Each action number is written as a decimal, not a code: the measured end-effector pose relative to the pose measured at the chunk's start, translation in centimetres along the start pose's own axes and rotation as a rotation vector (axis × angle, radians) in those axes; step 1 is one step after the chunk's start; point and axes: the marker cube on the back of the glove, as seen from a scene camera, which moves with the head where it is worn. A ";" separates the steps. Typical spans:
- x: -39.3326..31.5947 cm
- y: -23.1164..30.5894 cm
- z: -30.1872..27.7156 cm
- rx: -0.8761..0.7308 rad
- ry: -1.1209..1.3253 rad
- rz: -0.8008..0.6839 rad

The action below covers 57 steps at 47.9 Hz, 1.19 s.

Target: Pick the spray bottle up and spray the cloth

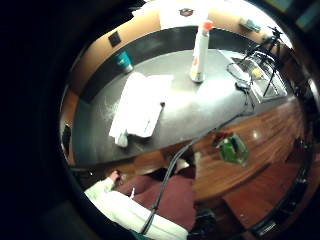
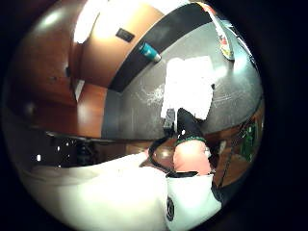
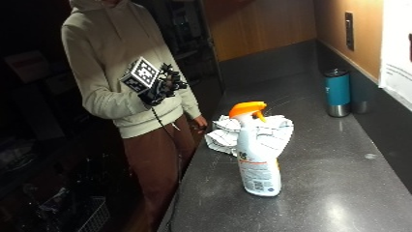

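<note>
1. The spray bottle point(image 3: 257, 154) stood upright at centre frame, untouched, so nothing of the task was done.
2. Behind it lay the white cloth point(image 3: 254, 133), unsprayed.
3. The gloved right hand point(image 3: 157, 87), upper left, held nothing; whether its fingers were apart or curled could not be told.
4. Only the little-finger palm view showed a sink point(image 1: 265, 75).

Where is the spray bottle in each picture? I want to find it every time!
Outside view: the spray bottle stands upright on the dark counter, just in front of the white cloth.
Little finger side palm view: it stands upright on the counter, past the cloth.
Thumb side palm view: only part of it shows at the edge, beyond the cloth.
Shared landmark: the teal tumbler by the wall.
</note>
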 end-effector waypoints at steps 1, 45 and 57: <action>0.0 0.0 0.0 0.019 -0.010 0.017; 10.3 -12.1 5.3 0.547 -0.528 0.347; 13.3 -18.1 7.9 0.632 -0.590 0.587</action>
